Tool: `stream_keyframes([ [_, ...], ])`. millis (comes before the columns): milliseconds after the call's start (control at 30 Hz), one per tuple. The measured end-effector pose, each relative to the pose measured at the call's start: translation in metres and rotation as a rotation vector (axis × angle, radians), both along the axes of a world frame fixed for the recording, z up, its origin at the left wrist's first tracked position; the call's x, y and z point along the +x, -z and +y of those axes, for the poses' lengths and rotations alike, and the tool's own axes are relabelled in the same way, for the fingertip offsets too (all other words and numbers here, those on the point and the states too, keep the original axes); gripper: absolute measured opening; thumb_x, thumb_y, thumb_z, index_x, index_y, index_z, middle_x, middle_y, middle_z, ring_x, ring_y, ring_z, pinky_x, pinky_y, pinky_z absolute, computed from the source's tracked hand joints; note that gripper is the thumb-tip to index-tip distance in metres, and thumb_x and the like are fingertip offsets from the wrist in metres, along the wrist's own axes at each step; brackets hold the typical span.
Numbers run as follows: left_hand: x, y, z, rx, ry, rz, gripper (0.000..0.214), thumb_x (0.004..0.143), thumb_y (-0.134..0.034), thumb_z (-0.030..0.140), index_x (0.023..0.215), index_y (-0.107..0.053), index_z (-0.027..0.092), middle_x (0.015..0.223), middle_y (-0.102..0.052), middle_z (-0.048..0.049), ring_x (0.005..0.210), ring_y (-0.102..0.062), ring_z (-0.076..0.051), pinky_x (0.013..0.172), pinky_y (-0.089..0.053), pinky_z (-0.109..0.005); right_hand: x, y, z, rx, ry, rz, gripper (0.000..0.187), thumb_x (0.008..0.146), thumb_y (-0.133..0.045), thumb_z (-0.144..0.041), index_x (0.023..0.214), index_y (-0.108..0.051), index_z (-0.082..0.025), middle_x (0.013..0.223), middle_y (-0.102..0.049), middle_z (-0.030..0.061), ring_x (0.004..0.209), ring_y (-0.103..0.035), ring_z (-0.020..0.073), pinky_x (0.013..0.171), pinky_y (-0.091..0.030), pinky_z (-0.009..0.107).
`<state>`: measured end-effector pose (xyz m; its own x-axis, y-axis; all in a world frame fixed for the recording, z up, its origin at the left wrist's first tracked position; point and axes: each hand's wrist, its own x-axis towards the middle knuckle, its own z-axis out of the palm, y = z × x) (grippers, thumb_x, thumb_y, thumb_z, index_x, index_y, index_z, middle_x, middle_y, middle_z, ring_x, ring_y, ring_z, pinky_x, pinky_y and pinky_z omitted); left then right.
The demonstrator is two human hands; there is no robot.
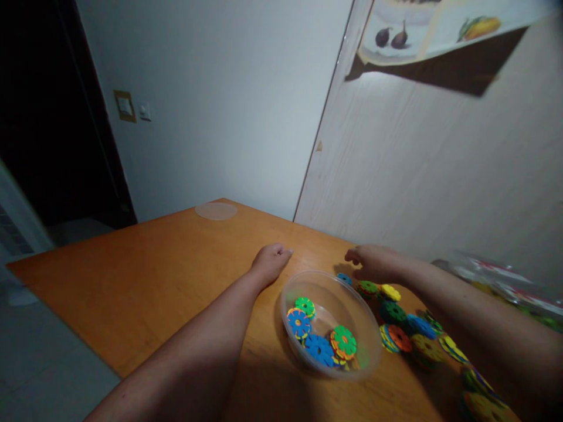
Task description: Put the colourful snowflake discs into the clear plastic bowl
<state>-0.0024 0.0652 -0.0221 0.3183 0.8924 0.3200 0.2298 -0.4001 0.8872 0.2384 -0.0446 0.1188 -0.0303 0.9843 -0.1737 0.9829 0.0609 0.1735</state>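
A clear plastic bowl (373, 357) stands on the table with stacks of notched, flower-shaped plastic discs (319, 349) inside, blue and green on top. Just beyond its left rim, my left hand (271, 264) rests curled in a loose fist, and nothing shows in it. My right hand (373, 264) hovers past the bowl's far right side, fingers bent and apart. Below those fingertips lies a blue disc (344, 279), with a gap between. Stacked discs in green (368, 288), yellow (390, 292) and orange (399, 338) sit to the right of the bowl, some under my right forearm.
A round translucent lid (216, 211) lies near the far corner of the wooden table (176, 275). Clear plastic bags (505, 281) lie at the right edge, behind my right arm. A wall (220, 117) and a pale panel (417, 164) rise behind the table.
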Motion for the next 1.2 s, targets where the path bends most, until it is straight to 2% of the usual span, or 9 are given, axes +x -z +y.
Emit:
stream_keyframes([
  [100,-0.001,-0.001,-0.001,0.009,-0.006,0.005,0.043,0.080,-0.052,0.055,0.059,-0.045,0.018,0.054,-0.043,0.0048,0.052,-0.038,-0.009,0.049,-0.023,-0.023,0.007,0.016,0.006,-0.061,-0.001,-0.015,0.054,0.067,-0.066,-0.029,0.119,-0.066,-0.017,0.116,-0.069,0.0128,0.102,-0.064,0.0277,0.078,-0.046,0.032],
  [200,-0.002,-0.003,-0.002,0.022,-0.016,0.010,0.042,0.080,-0.052,0.054,0.060,-0.046,0.018,0.055,-0.044,0.0049,0.053,-0.039,-0.009,0.049,-0.023,-0.023,0.006,0.026,0.011,-0.099,-0.001,-0.014,0.049,0.068,-0.066,-0.034,0.114,-0.069,-0.019,0.115,-0.070,0.0122,0.101,-0.065,0.0277,0.078,-0.046,0.032],
  [367,-0.002,-0.006,-0.004,0.023,-0.041,0.034,0.041,0.080,-0.052,0.052,0.058,-0.045,0.018,0.053,-0.043,0.0051,0.052,-0.037,-0.009,0.049,-0.021,-0.023,0.002,0.032,0.014,-0.128,-0.002,0.010,0.040,0.068,-0.068,-0.039,0.104,-0.073,-0.024,0.105,-0.073,0.0082,0.089,-0.067,0.0235,0.071,-0.045,0.028],
  [633,-0.001,-0.002,-0.002,0.014,-0.038,0.022,0.041,0.079,-0.053,0.053,0.059,-0.046,0.018,0.054,-0.043,0.0049,0.052,-0.038,-0.009,0.048,-0.022,-0.023,0.006,0.038,0.014,-0.098,0.008,0.022,0.030,0.068,-0.066,-0.037,0.092,-0.072,-0.020,0.095,-0.073,0.0096,0.081,-0.066,0.0225,0.063,-0.041,0.027],
  [767,0.000,-0.002,-0.002,0.003,-0.037,0.018,0.041,0.078,-0.054,0.053,0.059,-0.046,0.018,0.053,-0.043,0.0050,0.051,-0.037,-0.009,0.048,-0.022,-0.023,0.007,0.027,0.010,-0.045,0.028,0.036,0.032,0.064,-0.067,-0.035,0.091,-0.068,-0.017,0.089,-0.071,0.0102,0.075,-0.063,0.0223,0.057,-0.038,0.027],
  [900,-0.001,-0.003,-0.003,0.008,-0.035,0.032,0.041,0.079,-0.053,0.053,0.059,-0.045,0.018,0.054,-0.043,0.0048,0.052,-0.038,-0.009,0.048,-0.022,-0.023,-0.005,0.000,-0.004,0.003,-0.013,0.107,0.029,0.071,-0.061,-0.032,0.096,-0.063,-0.017,0.089,-0.070,0.0080,0.076,-0.061,0.0190,0.058,-0.039,0.025],
  [1000,-0.001,-0.005,-0.004,0.019,-0.031,0.035,0.041,0.079,-0.053,0.053,0.059,-0.046,0.018,0.054,-0.044,0.0045,0.053,-0.038,-0.009,0.049,-0.023,-0.023,-0.030,-0.022,-0.023,0.023,-0.095,0.184,0.029,0.077,-0.059,-0.034,0.102,-0.060,-0.020,0.095,-0.069,0.0048,0.079,-0.061,0.0170,0.061,-0.041,0.024],
  [1067,-0.001,-0.005,-0.005,0.013,-0.025,0.026,0.041,0.079,-0.054,0.053,0.059,-0.046,0.018,0.055,-0.044,0.0045,0.054,-0.039,-0.009,0.050,-0.024,-0.023,-0.051,-0.030,-0.038,0.047,-0.193,0.262,0.030,0.074,-0.062,-0.033,0.101,-0.060,-0.022,0.093,-0.068,0.0043,0.077,-0.060,0.0173,0.062,-0.041,0.024],
  [1200,-0.001,-0.005,-0.005,-0.020,-0.035,0.004,0.040,0.077,-0.056,0.053,0.060,-0.047,0.018,0.055,-0.044,0.0045,0.054,-0.039,-0.010,0.051,-0.024,-0.023,-0.089,-0.027,-0.057,0.020,-0.320,0.207,0.028,0.071,-0.066,-0.033,0.097,-0.063,-0.023,0.090,-0.068,0.0051,0.076,-0.059,0.0194,0.062,-0.039,0.026],
])
